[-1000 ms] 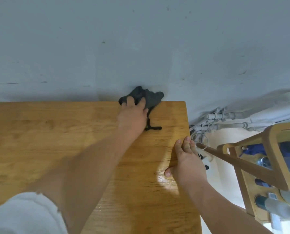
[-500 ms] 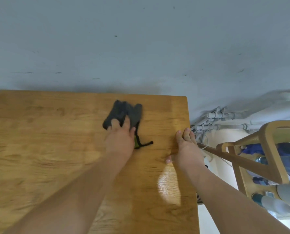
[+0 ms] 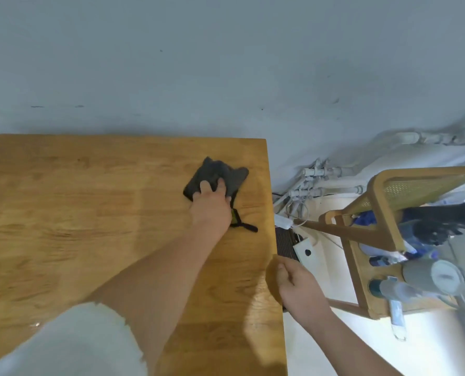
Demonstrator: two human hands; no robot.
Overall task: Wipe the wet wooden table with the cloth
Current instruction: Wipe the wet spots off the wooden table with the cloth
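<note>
A dark grey cloth point(image 3: 217, 177) with a black loop lies bunched on the wooden table point(image 3: 90, 213) near its far right corner. My left hand point(image 3: 211, 207) is on top of the cloth, fingers curled into its folds and gripping it against the wood. My right hand point(image 3: 296, 286) hovers at the table's right edge, closer to me, with loosely curled fingers that hold nothing. A glossy wet patch point(image 3: 255, 305) shines on the wood just left of that hand.
A grey wall point(image 3: 226, 63) runs behind the table. To the right stands a wooden chair point(image 3: 383, 213) loaded with bottles and dark items. White pipes point(image 3: 326, 183), cables and a white power strip point(image 3: 304, 251) sit on the floor between chair and table.
My left hand dragged the cloth from the back edge towards me, then slid it right. My right hand lifted from lying flat on the table and drew back to the right edge, fingers now curled.
</note>
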